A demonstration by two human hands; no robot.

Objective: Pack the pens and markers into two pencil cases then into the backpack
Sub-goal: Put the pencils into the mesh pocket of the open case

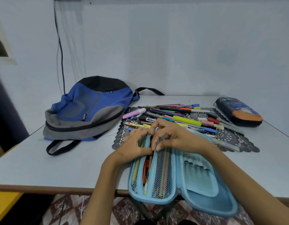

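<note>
the light blue pencil case [202, 181] lay open flat at the near edge of the desk [59, 168], its near end hanging past the edge. both hands worked at its far end. the left hand [134, 144] had its fingers curled round the rim of the left mesh pocket, and the right hand [171, 138] pinched the top edge of the middle mesh flap [161, 172], the two thumbs touching. a few pens [146, 171] sat in the gap between pocket and flap, and more coloured ones showed through the mesh.

beyond the hands, a loose pile of pens and markers [181, 115] lay on a black lace placemat [230, 137]. a black marker [147, 119] in the pile bore a white label, too blurred to read.

the backpack [91, 108], blue, grey and black, lay zipped shut on the left of the desk, with "puma" printed in white on its grey panel [84, 117]. a dark pencil case [238, 111] with blue and orange artwork lay closed at the far right, just beside the placemat.
</note>
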